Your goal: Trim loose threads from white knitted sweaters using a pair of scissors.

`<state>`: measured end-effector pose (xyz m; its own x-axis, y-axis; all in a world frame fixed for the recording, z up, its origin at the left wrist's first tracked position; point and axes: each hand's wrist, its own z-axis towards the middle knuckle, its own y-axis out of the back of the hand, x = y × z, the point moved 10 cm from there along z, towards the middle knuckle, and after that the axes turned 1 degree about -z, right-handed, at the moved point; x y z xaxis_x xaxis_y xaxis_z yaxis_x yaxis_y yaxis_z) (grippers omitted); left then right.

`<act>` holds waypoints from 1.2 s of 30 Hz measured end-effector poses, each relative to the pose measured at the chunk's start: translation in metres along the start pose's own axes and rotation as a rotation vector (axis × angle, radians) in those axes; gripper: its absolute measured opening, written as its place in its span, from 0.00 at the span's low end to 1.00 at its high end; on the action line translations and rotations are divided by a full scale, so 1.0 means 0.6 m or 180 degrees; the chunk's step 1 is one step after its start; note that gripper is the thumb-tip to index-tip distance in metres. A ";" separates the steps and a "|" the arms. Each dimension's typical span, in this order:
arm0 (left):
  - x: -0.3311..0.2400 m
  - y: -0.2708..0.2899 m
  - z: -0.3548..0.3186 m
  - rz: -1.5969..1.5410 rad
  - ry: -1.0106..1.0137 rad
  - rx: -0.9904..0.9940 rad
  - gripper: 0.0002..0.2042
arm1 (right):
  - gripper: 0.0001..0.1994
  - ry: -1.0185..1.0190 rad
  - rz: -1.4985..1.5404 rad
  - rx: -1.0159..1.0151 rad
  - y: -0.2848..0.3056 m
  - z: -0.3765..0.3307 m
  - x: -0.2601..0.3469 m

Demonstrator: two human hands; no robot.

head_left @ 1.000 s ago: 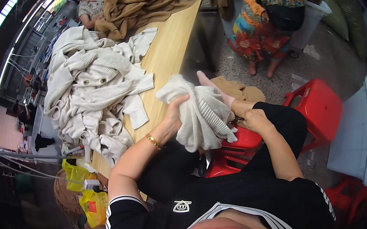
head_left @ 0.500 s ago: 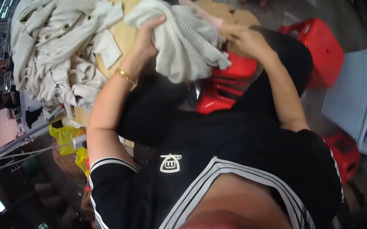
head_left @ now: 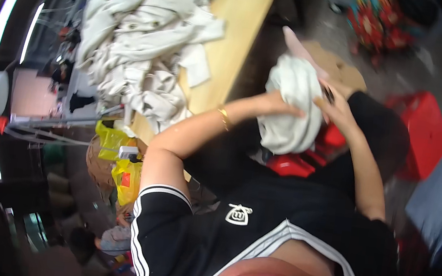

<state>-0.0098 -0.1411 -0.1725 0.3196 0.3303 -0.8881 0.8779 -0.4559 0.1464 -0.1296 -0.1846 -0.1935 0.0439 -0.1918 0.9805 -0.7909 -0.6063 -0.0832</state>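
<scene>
Your left hand [head_left: 280,104] is clamped on the off-white knit garment [head_left: 290,110], bunched up over your lap, just off the bench [head_left: 233,40] edge. Right hand [head_left: 335,105] grips its far side w/ fingers curled in, prob. so the fabric's pinned from both sides and can't sag. Pile of similar garments [head_left: 138,45] sits on the bench to your left, apart from the one held. Red stool [head_left: 426,133] to your right.
</scene>
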 end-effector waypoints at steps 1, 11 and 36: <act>-0.024 -0.014 -0.006 0.0136 -0.0146 0.0178 0.29 | 0.31 0.0114 0.0229 -0.0056 -0.003 -0.010 0.019; -0.024 0.009 -0.008 0.1443 -0.0429 -0.0049 0.30 | 0.19 -0.0285 0.0737 0.0035 -0.006 0.001 0.002; -0.009 0.032 -0.012 0.1593 -0.0277 0.0557 0.30 | 0.12 0.0434 -0.0043 -0.0407 0.024 -0.015 0.035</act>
<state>0.0077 -0.1458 -0.1617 0.6465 -0.0290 -0.7623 0.5509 -0.6735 0.4929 -0.1455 -0.1903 -0.1723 -0.0211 -0.0727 0.9971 -0.8622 -0.5035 -0.0549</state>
